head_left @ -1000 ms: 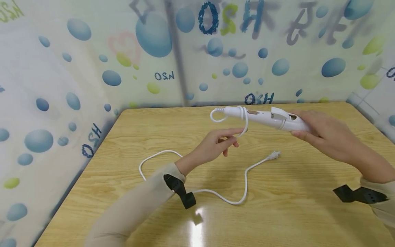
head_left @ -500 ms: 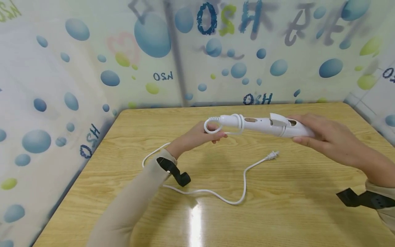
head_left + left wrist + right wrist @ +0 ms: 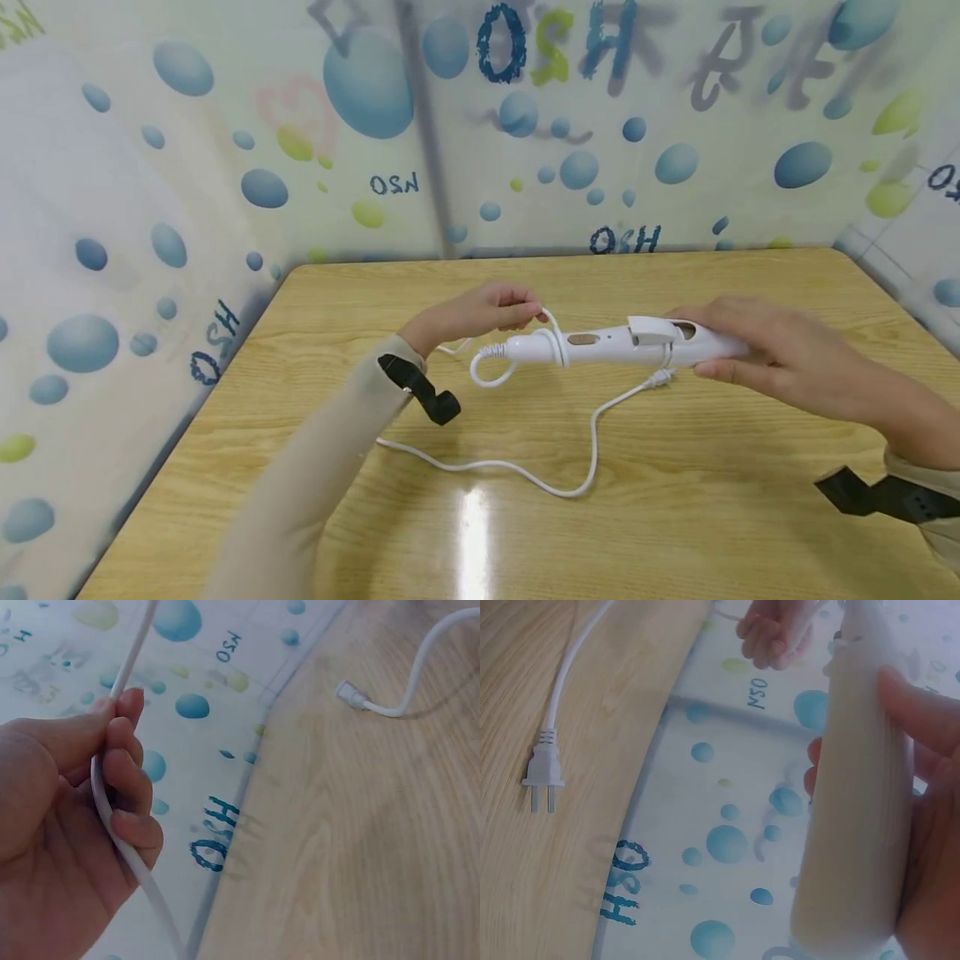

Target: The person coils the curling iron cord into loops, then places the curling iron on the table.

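Note:
A white curling iron [image 3: 618,347] is held level above the table, its cord end toward the left. My right hand [image 3: 795,358] grips its thick right end, fingers over the top and thumb below; the right wrist view shows this wide white barrel end [image 3: 855,802] close up. Several turns of white cord [image 3: 561,346] lie around the handle near the cord end. My left hand [image 3: 483,315] pinches the cord between thumb and forefinger, just above and left of those turns. In the left wrist view the cord [image 3: 146,877] runs on through the curled fingers.
The rest of the cord [image 3: 495,463] snakes over the wooden table [image 3: 675,533] to a two-pin plug [image 3: 660,378], behind and below the iron. A wall [image 3: 465,167] printed with blue and green drops stands behind the table and to the left.
My left hand has gone from the front of the handle, round its cord end, to above and behind it, drawing the cord along. My right hand has lowered the curling iron a little and shifted it left.

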`<state>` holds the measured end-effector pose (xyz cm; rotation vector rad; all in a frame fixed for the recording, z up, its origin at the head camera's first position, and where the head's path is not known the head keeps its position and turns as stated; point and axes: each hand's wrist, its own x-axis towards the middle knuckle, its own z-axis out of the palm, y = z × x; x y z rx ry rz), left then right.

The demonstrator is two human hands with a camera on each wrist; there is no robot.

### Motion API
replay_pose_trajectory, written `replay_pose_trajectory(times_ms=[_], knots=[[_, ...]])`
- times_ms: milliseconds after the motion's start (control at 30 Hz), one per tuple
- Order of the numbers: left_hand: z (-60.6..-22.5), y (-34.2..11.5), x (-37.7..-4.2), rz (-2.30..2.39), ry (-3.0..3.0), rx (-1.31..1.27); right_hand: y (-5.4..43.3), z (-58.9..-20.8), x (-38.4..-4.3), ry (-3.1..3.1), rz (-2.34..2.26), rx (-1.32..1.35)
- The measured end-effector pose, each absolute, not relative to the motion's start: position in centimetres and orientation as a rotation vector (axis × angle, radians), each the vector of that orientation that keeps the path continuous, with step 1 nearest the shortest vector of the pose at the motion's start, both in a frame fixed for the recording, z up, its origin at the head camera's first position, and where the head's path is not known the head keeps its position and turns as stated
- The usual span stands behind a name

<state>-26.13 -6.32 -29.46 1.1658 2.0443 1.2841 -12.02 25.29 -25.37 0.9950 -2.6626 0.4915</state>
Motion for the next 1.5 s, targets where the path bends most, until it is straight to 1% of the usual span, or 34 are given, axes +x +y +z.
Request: replay_pose_trajectory(times_ms=[367,633,733,867,1067,1267,1500], knots=[[-26.1,-6.0,-25.1,1.157,2.238,1.107,25.1,-26.4,-13.4,-2.783,0.401,1.112],[-24.7,-5.9,-23.0,1.167,2.327,1.004,25.3,-27.0,-14.2,-2.857,0.389,1.08],[-24.5,-5.3,-22.0,1.173,2.351,1.018,25.3,-27.1,-14.5,-2.896,0.369,1.04],[-24.7,-4.5,-20.6,1.235,2.327,1.086,25.5,-27.2,-14.7,-2.922,0.288,0.966],[-25.4,-4.1,-19.1,1.399,2.234,1.072,26.1,-27.1,-15.0,-2.829,0.26,0.817],[-26.8,-4.0,-18.6,1.53,2.206,1.048,26.3,-26.8,-14.8,-2.732,0.296,0.707],[-28.5,-3.4,-18.8,1.701,2.182,1.0,25.7,-26.6,-14.3,-2.655,0.384,0.663]])
